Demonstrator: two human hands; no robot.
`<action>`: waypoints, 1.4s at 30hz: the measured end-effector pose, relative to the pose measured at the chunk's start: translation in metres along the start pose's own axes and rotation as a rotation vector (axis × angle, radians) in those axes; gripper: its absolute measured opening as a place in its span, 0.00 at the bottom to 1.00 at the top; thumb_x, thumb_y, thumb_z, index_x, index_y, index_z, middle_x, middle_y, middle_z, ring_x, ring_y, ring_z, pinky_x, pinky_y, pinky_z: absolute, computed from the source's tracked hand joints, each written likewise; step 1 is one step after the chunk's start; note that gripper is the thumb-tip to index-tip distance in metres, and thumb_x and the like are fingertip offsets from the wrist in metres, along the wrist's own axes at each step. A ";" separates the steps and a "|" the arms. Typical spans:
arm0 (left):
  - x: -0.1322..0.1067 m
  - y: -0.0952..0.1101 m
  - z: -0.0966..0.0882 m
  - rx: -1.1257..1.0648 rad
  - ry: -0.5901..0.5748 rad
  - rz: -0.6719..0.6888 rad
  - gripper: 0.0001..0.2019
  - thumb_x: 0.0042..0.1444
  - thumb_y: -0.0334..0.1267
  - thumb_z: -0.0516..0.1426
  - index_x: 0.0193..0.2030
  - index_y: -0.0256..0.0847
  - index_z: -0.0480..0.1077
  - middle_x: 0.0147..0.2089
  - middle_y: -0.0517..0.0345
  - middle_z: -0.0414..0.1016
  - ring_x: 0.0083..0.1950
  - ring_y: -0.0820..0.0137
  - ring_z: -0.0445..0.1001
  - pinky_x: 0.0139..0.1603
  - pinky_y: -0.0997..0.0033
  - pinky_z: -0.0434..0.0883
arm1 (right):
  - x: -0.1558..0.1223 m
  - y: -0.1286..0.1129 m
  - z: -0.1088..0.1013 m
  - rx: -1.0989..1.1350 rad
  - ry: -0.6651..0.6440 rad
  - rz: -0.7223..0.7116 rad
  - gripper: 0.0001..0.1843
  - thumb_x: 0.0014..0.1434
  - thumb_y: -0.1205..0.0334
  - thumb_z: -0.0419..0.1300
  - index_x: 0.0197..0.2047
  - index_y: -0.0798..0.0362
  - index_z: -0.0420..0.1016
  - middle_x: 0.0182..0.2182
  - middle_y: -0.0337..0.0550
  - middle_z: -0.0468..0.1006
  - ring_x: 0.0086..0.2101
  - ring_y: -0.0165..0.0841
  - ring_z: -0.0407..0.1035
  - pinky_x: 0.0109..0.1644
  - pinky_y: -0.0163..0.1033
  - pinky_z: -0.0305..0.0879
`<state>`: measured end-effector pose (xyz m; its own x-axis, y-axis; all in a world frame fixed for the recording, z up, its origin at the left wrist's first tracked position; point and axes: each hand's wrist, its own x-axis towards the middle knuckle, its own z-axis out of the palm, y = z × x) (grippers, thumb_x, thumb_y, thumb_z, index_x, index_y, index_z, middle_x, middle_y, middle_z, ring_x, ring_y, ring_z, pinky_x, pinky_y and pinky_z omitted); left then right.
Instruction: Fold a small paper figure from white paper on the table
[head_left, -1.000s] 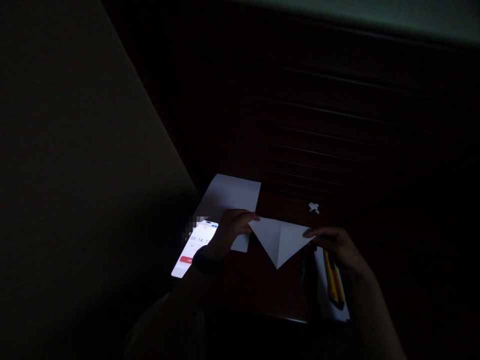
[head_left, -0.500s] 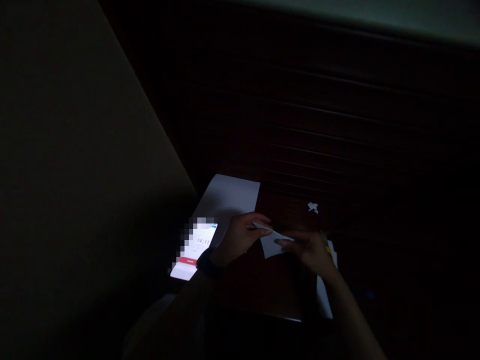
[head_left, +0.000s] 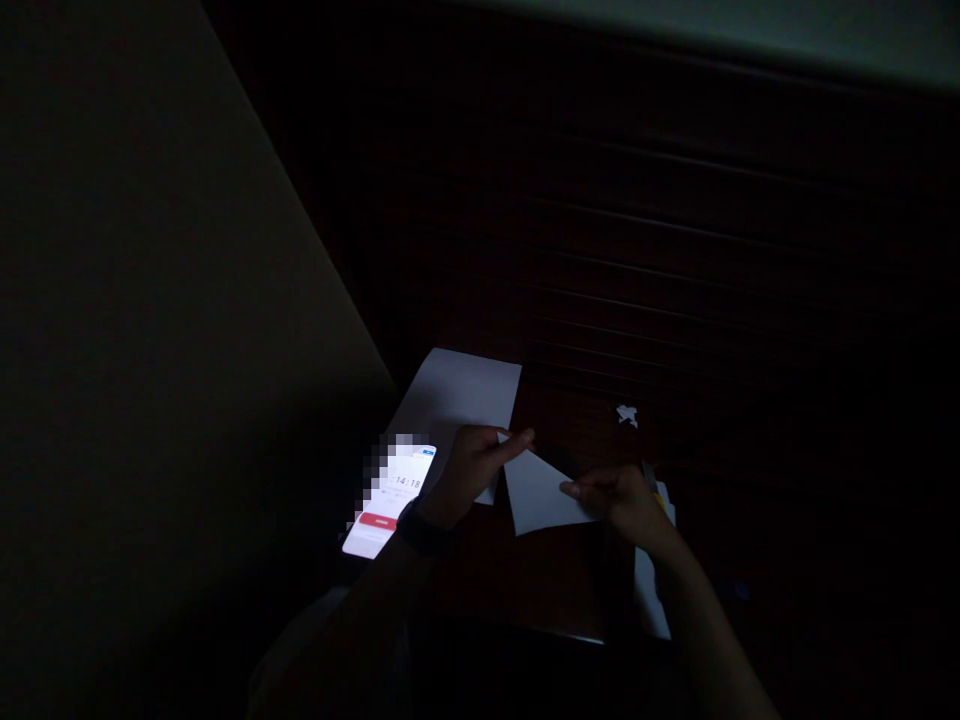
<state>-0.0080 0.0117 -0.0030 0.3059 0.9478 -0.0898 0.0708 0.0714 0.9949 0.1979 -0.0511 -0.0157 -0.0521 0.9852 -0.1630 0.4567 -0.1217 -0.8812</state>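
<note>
A small white piece of paper (head_left: 546, 496) is held above the dark table between my two hands. My left hand (head_left: 480, 465), with a dark band on its wrist, pinches the paper's upper left corner between thumb and fingers. At the paper's right corner, my right hand (head_left: 619, 500) grips it with the thumb on top. Behind my left hand a larger white sheet (head_left: 465, 385) lies on the table, partly covered by that hand.
A lit phone (head_left: 386, 515) with a timer stands left of my left wrist. White paper scraps (head_left: 627, 415) lie at the back right of the dark table (head_left: 517, 590). More white paper (head_left: 651, 595) and something yellow (head_left: 660, 500) are by my right wrist. A pale wall (head_left: 150, 300) rises at left.
The held paper now shows a larger face, spread flatter between my hands. My hands have moved slightly apart, and the phone's timer reads one second later.
</note>
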 end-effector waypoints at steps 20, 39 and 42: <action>0.004 0.007 -0.010 -0.278 0.110 -0.090 0.27 0.51 0.60 0.48 0.34 0.36 0.74 0.32 0.49 0.78 0.31 0.65 0.75 0.28 0.69 0.68 | 0.001 0.003 -0.025 0.169 0.373 -0.153 0.18 0.49 0.56 0.63 0.44 0.47 0.73 0.43 0.43 0.76 0.44 0.41 0.68 0.48 0.46 0.63; 0.011 -0.008 -0.011 -0.250 0.278 -0.228 0.24 0.48 0.56 0.53 0.32 0.33 0.73 0.31 0.46 0.77 0.26 0.66 0.74 0.24 0.71 0.65 | -0.004 -0.006 0.017 -0.011 -0.104 -0.280 0.43 0.38 0.68 0.70 0.57 0.42 0.60 0.54 0.40 0.65 0.54 0.41 0.58 0.57 0.49 0.52; 0.010 -0.004 -0.012 -0.281 0.259 -0.240 0.23 0.48 0.56 0.54 0.31 0.34 0.73 0.32 0.46 0.77 0.26 0.67 0.74 0.24 0.71 0.66 | -0.003 -0.007 0.015 0.032 -0.085 -0.278 0.37 0.41 0.66 0.68 0.55 0.43 0.63 0.52 0.41 0.67 0.52 0.41 0.60 0.56 0.48 0.54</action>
<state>-0.0163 0.0242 -0.0075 0.0622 0.9382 -0.3405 -0.1608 0.3461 0.9243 0.1817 -0.0553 -0.0157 -0.2466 0.9677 0.0516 0.3864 0.1470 -0.9105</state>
